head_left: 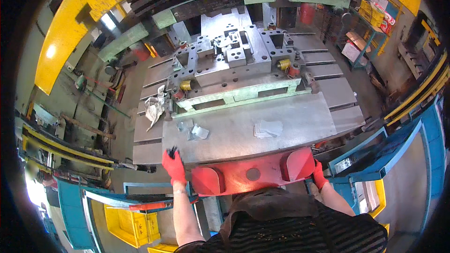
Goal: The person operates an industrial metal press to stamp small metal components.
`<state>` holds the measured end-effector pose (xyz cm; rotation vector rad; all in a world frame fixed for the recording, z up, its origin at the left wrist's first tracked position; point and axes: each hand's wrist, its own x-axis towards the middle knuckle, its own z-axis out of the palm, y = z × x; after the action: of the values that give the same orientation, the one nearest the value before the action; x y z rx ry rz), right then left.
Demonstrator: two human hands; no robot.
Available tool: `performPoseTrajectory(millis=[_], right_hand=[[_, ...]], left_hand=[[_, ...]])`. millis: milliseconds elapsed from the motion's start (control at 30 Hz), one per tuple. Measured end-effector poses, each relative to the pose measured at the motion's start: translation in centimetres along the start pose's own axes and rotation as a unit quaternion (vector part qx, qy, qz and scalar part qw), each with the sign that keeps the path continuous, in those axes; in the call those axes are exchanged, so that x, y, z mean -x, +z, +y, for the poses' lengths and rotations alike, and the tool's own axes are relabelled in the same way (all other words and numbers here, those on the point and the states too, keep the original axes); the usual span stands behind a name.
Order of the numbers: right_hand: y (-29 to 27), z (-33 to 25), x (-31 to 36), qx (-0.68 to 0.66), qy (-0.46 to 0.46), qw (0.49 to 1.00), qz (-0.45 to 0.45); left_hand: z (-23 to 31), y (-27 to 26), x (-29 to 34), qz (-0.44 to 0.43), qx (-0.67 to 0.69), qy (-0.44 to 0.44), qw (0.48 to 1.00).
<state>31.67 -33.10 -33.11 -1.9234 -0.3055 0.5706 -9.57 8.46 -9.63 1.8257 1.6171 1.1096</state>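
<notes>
My left hand (174, 167), in a red glove with dark fingertips, is raised by the near left edge of the steel press table (225, 147). Its fingers are loosely curled and apart, with nothing visible in them. At the right end of a red control panel (253, 174) rests my right hand (319, 175), also gloved in red; its fingers are mostly hidden. Two rounded red guards stand on that panel, with a dark round spot between them. Flat metal pieces (200, 132) lie on the table at left, and a stack of thin metal plates (268, 129) lies at right.
Beyond the plates stands a steel die (234, 70) with a pale green base. A crumpled white rag (154, 107) lies at its left. Yellow press framing (61, 42) arches overhead. Blue frames (398, 154) and yellow bins (131, 225) flank me.
</notes>
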Motion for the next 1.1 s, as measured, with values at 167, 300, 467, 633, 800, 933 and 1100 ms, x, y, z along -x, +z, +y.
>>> performPoseTrajectory(millis=[167, 300, 467, 633, 800, 933, 1100], right_hand=[[1.0, -1.5, 2.0, 0.018, -0.005, 0.998, 0.058], [0.8, -6.6, 5.7, 0.071, 0.005, 0.992, 0.105], [-0.8, -4.0, 8.8, 0.115, 0.005, 0.987, 0.11], [-1.5, -12.1, 12.0, 0.131, -0.027, 0.98, 0.151], [-0.8, -20.3, 6.4, -0.039, -0.15, 0.986, 0.067], [6.7, -34.3, 3.9, -0.26, -0.185, 0.909, -0.269], [16.0, -36.3, 2.2, -0.234, -0.097, 0.842, -0.476]], left_hand=[[14.7, 6.6, -9.5, 0.023, -0.051, 0.311, 0.949], [23.1, 13.4, -16.9, 0.041, -0.103, 0.423, 0.9], [28.3, 21.3, -22.2, -0.058, -0.295, 0.328, 0.896], [28.7, 20.0, -22.4, 0.039, -0.249, 0.301, 0.92], [26.5, 16.7, -14.4, 0.029, 0.066, 0.484, 0.872], [22.7, 10.6, -4.7, -0.041, 0.103, 0.514, 0.851], [16.9, 7.5, 1.4, -0.091, 0.034, 0.477, 0.873]])
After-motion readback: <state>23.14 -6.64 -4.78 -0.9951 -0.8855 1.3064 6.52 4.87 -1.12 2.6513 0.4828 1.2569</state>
